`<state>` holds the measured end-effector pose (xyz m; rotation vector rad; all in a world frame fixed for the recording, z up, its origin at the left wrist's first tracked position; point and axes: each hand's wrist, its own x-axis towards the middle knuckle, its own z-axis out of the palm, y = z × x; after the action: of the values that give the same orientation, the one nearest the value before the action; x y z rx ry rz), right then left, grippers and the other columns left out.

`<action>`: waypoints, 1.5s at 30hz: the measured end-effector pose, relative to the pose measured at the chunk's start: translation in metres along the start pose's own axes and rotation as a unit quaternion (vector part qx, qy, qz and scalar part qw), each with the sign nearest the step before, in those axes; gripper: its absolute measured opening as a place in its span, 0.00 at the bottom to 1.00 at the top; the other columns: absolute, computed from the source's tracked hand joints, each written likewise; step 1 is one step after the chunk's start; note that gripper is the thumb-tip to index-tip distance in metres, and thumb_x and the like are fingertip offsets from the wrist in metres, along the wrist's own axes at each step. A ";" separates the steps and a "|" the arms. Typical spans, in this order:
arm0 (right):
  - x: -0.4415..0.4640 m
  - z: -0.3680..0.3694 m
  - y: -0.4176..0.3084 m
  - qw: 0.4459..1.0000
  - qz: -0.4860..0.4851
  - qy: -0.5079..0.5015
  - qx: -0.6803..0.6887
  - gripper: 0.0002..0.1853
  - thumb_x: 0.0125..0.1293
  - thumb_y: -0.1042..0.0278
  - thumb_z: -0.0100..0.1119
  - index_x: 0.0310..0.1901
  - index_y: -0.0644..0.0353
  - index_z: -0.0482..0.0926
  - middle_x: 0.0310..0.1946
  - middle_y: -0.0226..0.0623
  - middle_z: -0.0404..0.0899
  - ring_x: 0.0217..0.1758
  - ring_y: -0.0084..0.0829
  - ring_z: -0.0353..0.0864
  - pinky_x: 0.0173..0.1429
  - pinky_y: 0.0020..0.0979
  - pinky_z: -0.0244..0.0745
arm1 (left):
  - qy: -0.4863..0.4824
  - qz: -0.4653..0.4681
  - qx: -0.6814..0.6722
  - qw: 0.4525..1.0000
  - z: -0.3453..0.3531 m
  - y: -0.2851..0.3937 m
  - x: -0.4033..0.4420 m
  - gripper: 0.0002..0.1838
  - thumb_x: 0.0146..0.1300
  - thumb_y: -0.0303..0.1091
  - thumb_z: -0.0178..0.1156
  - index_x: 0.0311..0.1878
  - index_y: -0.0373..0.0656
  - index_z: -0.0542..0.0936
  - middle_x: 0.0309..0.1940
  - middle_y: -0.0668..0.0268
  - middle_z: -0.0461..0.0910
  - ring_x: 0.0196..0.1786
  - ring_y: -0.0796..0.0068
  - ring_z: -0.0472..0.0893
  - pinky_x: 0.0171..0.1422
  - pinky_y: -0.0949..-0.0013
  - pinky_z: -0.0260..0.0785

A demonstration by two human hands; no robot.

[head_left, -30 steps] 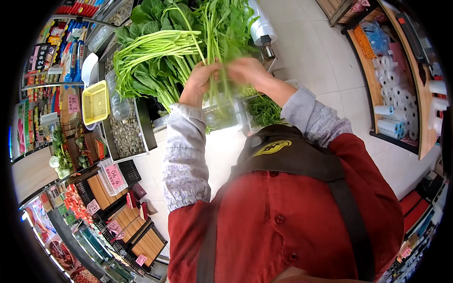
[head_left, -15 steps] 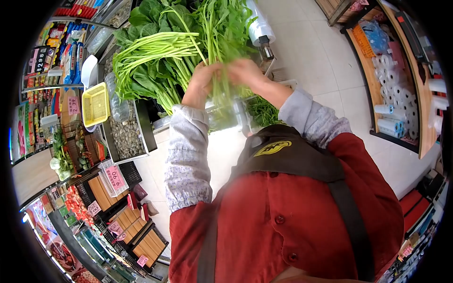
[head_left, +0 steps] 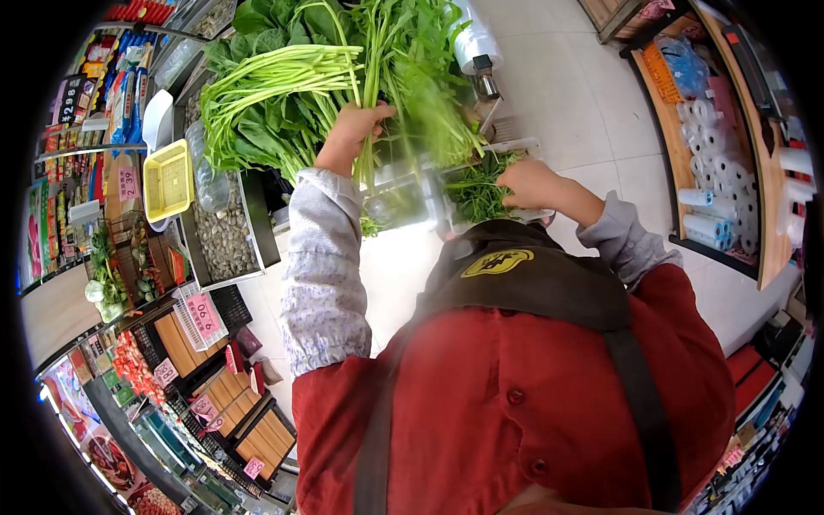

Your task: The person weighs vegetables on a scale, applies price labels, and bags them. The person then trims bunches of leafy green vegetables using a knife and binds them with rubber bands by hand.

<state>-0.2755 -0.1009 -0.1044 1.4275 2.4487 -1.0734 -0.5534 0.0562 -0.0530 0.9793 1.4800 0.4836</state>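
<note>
My left hand (head_left: 350, 136) is closed around the pale lower stems of a bunch of long-stemmed leafy greens (head_left: 371, 73), held upright over the counter edge. Just right of it, more leafy greens (head_left: 438, 112) are smeared by motion. My right hand (head_left: 541, 187) is at the right, fingers curled at the edge of a clear bin of loose dark green leaves (head_left: 476, 196); whether a leaf is between the fingertips I cannot make out. To the left of my left hand lies a pile of light green stalks (head_left: 275, 81) with broad leaves beneath.
A roll of clear plastic bags (head_left: 470, 39) stands behind the greens. On the left are a yellow basket (head_left: 169, 182) and a tray of shellfish (head_left: 225, 236). A wooden shelf (head_left: 678, 184) with rolls stands at the right, beyond the tiled floor (head_left: 592, 129).
My right hand has left the greens beside my left hand and moved right and down to the bin of loose leaves. My left hand has shifted slightly left, still gripping stems.
</note>
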 end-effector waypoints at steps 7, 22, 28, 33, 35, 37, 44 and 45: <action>0.046 -0.051 -0.074 0.976 -0.020 0.218 -0.009 0.09 0.58 0.62 0.55 0.33 0.58 0.79 0.28 0.41 0.79 0.34 0.43 0.81 0.38 0.42 0.74 | 0.030 0.039 0.059 0.997 0.015 -0.016 0.013 0.11 0.51 0.29 0.68 0.38 0.37 0.80 0.21 0.69 0.75 0.16 0.81 0.68 0.19 0.75 0.59; 0.054 0.001 -0.064 0.982 -0.111 0.095 -0.117 0.08 0.59 0.70 0.50 0.32 0.61 0.79 0.26 0.44 0.78 0.32 0.45 0.81 0.36 0.43 0.75 | 0.019 0.027 0.060 0.998 0.016 -0.008 0.008 0.10 0.52 0.31 0.67 0.35 0.34 0.80 0.21 0.66 0.77 0.17 0.80 0.70 0.19 0.75 0.59; 0.032 -0.038 -0.074 0.997 -0.017 0.078 0.001 0.08 0.57 0.69 0.54 0.35 0.63 0.78 0.31 0.47 0.80 0.34 0.47 0.80 0.37 0.41 0.74 | -0.032 -0.004 -0.057 0.998 0.014 0.018 -0.010 0.09 0.56 0.29 0.65 0.37 0.36 0.79 0.24 0.66 0.79 0.13 0.82 0.70 0.12 0.81 0.58; 0.076 -0.055 -0.059 0.862 -0.024 0.337 0.377 0.11 0.66 0.64 0.51 0.44 0.60 0.77 0.33 0.37 0.80 0.35 0.32 0.80 0.40 0.33 0.75 | -0.117 -0.045 -0.213 0.969 0.013 0.020 -0.007 0.07 0.61 0.30 0.62 0.40 0.38 0.78 0.26 0.68 0.78 0.14 0.84 0.71 0.13 0.82 0.62; 0.097 -0.061 -0.060 0.814 -0.014 0.277 0.510 0.11 0.67 0.62 0.51 0.46 0.58 0.75 0.34 0.33 0.80 0.35 0.28 0.79 0.39 0.31 0.74 | -0.132 -0.041 -0.212 0.968 0.013 0.017 -0.003 0.07 0.62 0.30 0.60 0.40 0.39 0.78 0.27 0.68 0.77 0.15 0.83 0.72 0.14 0.82 0.63; 0.114 -0.063 -0.053 0.748 -0.009 0.210 0.629 0.12 0.68 0.60 0.50 0.47 0.56 0.73 0.35 0.30 0.79 0.35 0.24 0.78 0.39 0.29 0.73 | -0.123 -0.029 -0.194 0.973 0.014 0.015 -0.003 0.07 0.62 0.31 0.60 0.40 0.40 0.78 0.27 0.68 0.77 0.17 0.83 0.72 0.16 0.82 0.64; 0.116 -0.056 -0.056 0.678 -0.037 0.060 0.732 0.09 0.70 0.62 0.48 0.45 0.53 0.73 0.34 0.25 0.76 0.31 0.19 0.75 0.36 0.22 0.72 | -0.109 -0.038 -0.215 0.970 0.013 0.016 -0.022 0.08 0.62 0.34 0.61 0.40 0.40 0.79 0.27 0.70 0.77 0.23 0.82 0.75 0.22 0.80 0.66; 0.115 -0.057 -0.057 0.679 -0.038 0.061 0.731 0.09 0.70 0.62 0.48 0.45 0.53 0.73 0.34 0.25 0.76 0.31 0.19 0.75 0.36 0.22 0.72 | -0.119 -0.040 -0.225 0.966 0.012 0.015 -0.020 0.08 0.62 0.34 0.61 0.40 0.40 0.79 0.27 0.70 0.77 0.23 0.82 0.75 0.21 0.80 0.67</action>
<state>-0.3705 -0.0002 -0.0815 1.4681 1.3018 -3.3662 -0.5398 0.0456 -0.0316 0.5916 1.1210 0.5892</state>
